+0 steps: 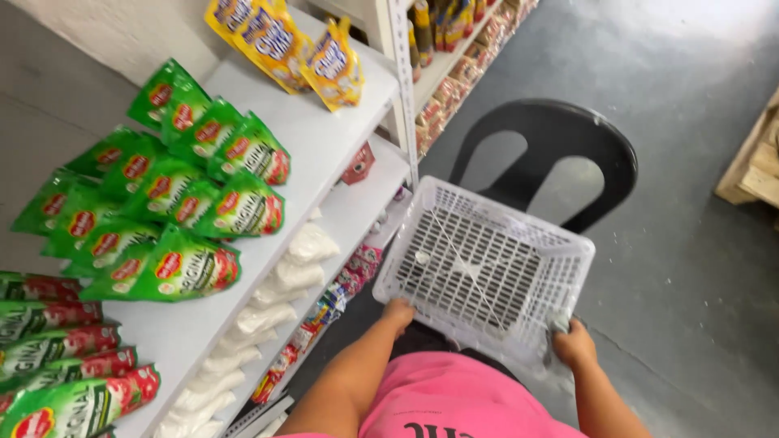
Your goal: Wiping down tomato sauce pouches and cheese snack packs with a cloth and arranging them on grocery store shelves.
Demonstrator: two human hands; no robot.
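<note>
I hold a white plastic lattice basket (422, 212) in front of me, over a black plastic chair (600, 142). My left hand (398, 312) grips the basket's near left corner. My right hand (574, 345) grips its near right corner, together with a small grey thing I cannot make out. The basket holds nothing but a small round tag on its floor. My pink shirt (454, 397) fills the bottom of the view.
A white shelf unit (316, 138) stands to my left with green sauce pouches (187, 211), yellow pouches (284, 40) further back, white bags (268, 316) on the lower shelf and small packets below. More stocked shelves stand beyond. A wooden pallet (759, 162) lies at right on the grey concrete floor.
</note>
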